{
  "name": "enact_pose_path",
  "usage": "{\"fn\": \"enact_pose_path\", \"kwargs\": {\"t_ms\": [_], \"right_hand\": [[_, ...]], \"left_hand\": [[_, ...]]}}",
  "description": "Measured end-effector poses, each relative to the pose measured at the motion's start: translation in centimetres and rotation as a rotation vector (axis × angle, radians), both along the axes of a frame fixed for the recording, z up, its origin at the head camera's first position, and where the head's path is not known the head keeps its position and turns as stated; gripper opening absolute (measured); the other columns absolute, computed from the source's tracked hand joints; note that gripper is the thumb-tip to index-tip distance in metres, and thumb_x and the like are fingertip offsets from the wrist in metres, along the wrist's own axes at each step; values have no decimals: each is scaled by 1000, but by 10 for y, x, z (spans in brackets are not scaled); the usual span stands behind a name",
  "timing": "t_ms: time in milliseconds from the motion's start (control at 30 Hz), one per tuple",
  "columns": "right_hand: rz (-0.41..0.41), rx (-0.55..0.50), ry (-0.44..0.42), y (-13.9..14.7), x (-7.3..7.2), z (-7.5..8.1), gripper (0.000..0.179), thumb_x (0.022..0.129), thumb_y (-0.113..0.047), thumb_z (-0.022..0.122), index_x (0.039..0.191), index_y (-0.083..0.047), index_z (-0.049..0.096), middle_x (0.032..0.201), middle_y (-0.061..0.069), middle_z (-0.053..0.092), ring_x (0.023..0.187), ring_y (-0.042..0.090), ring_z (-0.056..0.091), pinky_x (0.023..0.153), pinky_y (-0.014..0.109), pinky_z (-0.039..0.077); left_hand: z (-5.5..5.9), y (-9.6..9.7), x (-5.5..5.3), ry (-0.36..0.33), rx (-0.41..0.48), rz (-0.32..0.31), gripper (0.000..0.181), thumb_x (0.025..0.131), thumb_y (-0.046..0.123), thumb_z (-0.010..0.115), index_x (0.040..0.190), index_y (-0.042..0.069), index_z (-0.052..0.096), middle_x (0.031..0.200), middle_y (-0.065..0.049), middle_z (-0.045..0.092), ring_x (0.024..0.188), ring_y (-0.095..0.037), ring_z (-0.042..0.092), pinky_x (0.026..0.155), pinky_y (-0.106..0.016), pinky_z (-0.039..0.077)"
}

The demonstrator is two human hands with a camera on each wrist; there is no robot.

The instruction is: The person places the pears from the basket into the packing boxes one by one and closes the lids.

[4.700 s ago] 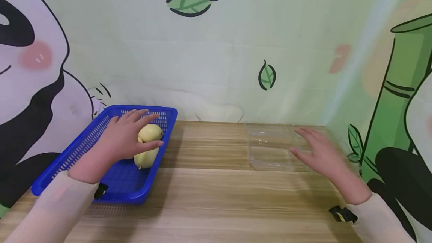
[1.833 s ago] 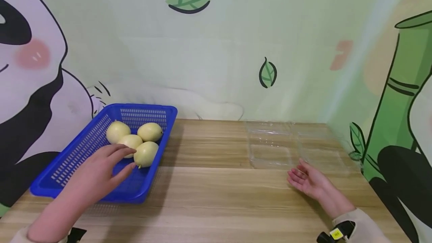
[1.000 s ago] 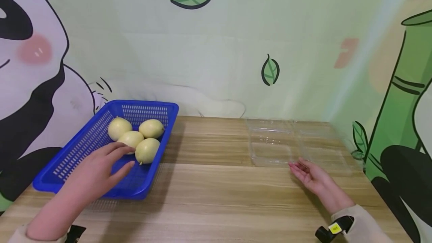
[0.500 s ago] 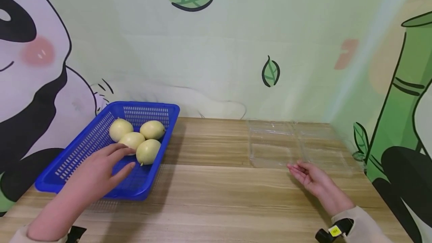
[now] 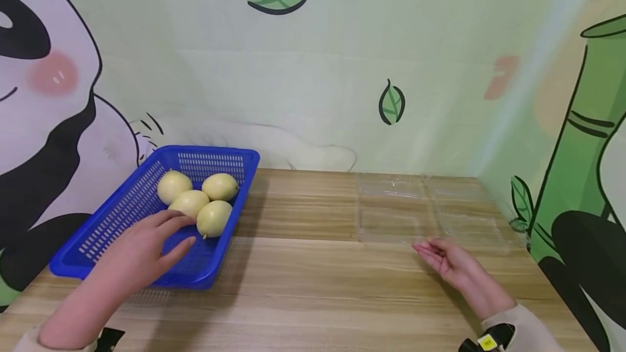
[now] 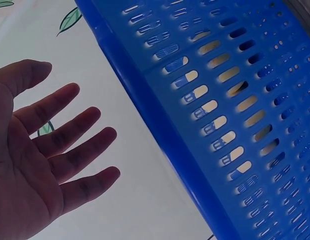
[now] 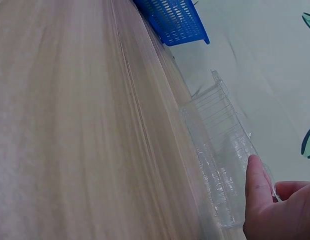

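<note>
Inside the blue plastic basket [image 5: 195, 281], several pale yellow oval fruits [image 5: 213, 218] lie grouped toward the far right; their exact kind is unclear. My left hand [image 5: 139, 249] hovers over the basket's near part, fingers spread and relaxed, fingertips close to the nearest fruits. In the left wrist view the left palm [image 6: 30, 165] holds nothing. A clear plastic clamshell box [image 5: 388, 221] stands opened flat on the table, its lid [image 5: 469, 219] folded out to the right. My right hand [image 5: 455, 265] pinches the box's near edge between thumb and fingers, as the right wrist view shows [image 7: 277, 210].
The wooden table [image 5: 313, 297] runs back to a pale green backdrop [image 5: 313, 69] printed with leaves, pandas and bamboo. That backdrop rises directly behind the basket and the box. Black wrist cameras [image 5: 489, 338] sit at the cuffs.
Earlier the left hand was over the fruits and the right hand above the box; both have come nearer. In the last half second the right hand and the box shifted slightly left.
</note>
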State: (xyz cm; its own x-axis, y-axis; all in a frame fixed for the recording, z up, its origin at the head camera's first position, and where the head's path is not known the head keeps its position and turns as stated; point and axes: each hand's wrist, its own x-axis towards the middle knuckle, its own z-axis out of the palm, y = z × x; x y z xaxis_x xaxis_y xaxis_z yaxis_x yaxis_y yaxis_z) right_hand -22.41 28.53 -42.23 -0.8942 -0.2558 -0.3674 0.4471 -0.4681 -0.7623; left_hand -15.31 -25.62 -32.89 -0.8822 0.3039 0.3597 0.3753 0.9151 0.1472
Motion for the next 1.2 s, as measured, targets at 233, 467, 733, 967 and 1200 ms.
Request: {"fn": "enact_pose_path", "kwargs": {"t_ms": [233,467,733,967,1200], "right_hand": [[59,8,12,-3,7,-3,41,110,-6,29,90,-3,66,88,7,75,87,12,76,83,18,61],[147,-23,27,-7,15,-6,44,110,-6,26,93,-3,66,92,8,77,90,12,76,85,18,60],[217,-44,53,-16,21,-7,41,109,-5,29,97,-6,68,96,7,78,94,11,76,87,19,60],[228,-50,70,-23,26,-10,38,109,-4,32,98,-5,68,96,7,78,94,12,76,88,19,60],[276,-92,104,-29,28,-12,36,109,-3,35,99,-5,70,98,7,78,97,12,76,90,19,59]], "left_hand": [[-2,1,1,-40,-15,6,37,93,26,75,124,7,70,127,-20,69,116,-44,66,96,-61,54],[-2,1,2,-15,-28,-6,36,92,26,75,123,7,71,123,-18,71,113,-43,68,94,-60,55],[-2,2,2,-18,-39,-7,35,93,26,74,123,7,71,122,-18,72,112,-42,69,93,-60,56],[-3,1,2,-28,-44,-9,35,92,26,75,122,8,71,122,-18,72,110,-42,70,91,-60,56],[-2,1,2,-13,-51,-15,33,92,25,75,120,8,72,120,-17,72,109,-43,70,90,-60,56]]}}
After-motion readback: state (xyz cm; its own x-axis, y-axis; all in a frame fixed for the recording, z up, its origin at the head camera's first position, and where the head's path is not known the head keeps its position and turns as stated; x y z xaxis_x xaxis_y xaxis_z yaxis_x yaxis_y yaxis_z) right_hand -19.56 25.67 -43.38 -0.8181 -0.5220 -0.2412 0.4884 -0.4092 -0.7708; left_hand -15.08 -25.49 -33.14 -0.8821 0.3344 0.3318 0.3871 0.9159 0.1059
